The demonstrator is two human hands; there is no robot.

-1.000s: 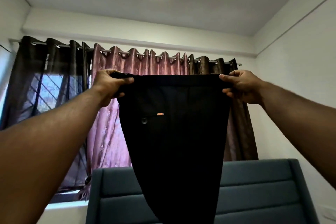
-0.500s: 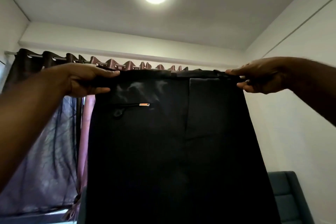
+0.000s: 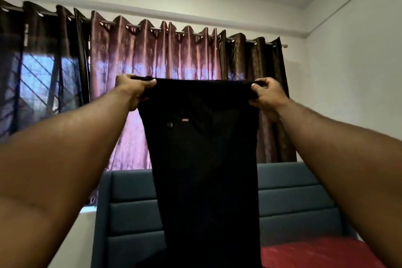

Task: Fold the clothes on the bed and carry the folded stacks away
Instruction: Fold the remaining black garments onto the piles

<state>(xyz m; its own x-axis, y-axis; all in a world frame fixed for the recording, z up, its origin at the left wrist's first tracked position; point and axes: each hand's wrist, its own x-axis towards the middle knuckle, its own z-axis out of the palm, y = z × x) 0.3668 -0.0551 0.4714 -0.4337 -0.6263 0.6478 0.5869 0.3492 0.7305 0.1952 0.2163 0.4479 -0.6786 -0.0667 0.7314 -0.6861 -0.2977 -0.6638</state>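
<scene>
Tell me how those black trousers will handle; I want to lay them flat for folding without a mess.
Likely floppy: the black trousers hang straight down from the waistband, which the left hand and right hand pinch at its ends. Probably light, since a fingertip hold carries them. The legs may swing or bunch when lowered in front of the headboard.

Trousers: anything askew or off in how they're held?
Nothing stands out. The black trousers hang straight, waistband about level, left hand and right hand each gripping one end of it, in front of the curtains.
</scene>
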